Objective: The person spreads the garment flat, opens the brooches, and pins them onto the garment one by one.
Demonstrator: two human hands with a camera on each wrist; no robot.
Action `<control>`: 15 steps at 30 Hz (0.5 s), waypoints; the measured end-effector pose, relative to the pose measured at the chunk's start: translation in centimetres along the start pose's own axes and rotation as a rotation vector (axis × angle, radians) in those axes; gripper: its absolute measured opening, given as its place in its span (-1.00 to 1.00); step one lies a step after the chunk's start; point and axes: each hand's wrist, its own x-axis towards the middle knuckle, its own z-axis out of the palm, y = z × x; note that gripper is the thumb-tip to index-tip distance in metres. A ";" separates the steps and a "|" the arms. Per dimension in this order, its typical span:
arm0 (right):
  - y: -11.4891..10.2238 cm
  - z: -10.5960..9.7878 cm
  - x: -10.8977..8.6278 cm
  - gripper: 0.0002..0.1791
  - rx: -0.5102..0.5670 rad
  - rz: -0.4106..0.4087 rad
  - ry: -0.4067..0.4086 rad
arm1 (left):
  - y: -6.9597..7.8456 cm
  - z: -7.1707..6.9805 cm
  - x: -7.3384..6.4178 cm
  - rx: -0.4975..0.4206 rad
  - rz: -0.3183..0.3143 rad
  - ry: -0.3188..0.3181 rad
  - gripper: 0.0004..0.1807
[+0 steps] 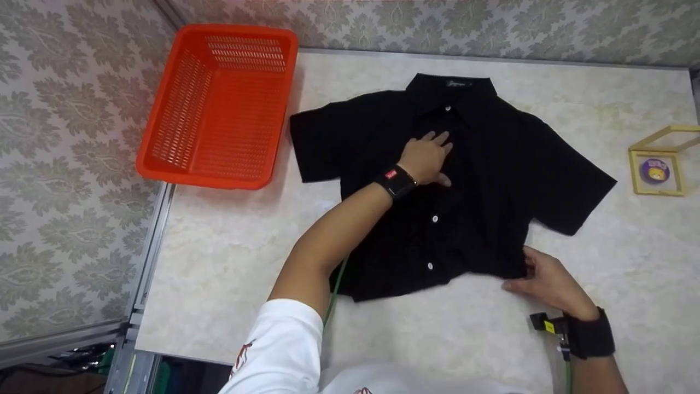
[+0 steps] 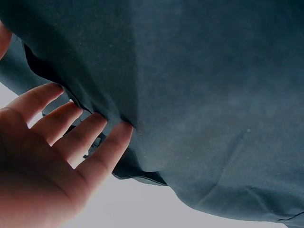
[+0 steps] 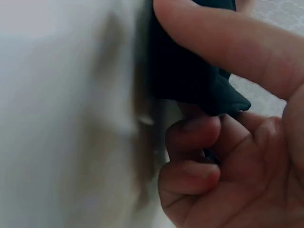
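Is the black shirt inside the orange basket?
No, the black shirt lies on the table beside the orange basket, with the left hand resting on it.

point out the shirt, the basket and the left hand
shirt (image 1: 474, 189): head view, on its front
basket (image 1: 236, 117): head view, on its bare floor
left hand (image 1: 424, 160): head view, on the back of the hand

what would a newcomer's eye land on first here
Most likely the black shirt, spread across the middle of the pale table, and the bright orange basket at the table's far left. Next would come the left grip, fingers spread on the shirt's front, and the right grip, holding its near right corner.
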 end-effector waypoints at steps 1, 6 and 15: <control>0.2 0.0 -0.2 -0.25 -0.008 0.005 0.002 | 0.0 -0.1 0.0 0.002 -0.003 0.000 0.07; 0.8 0.0 -1.0 -0.65 0.001 -0.034 0.103 | -0.2 -0.2 0.2 -0.002 -0.016 0.000 0.07; 1.2 -0.2 -2.3 -0.45 0.177 -0.198 0.149 | -0.8 -0.5 0.6 -0.011 -0.048 0.001 0.06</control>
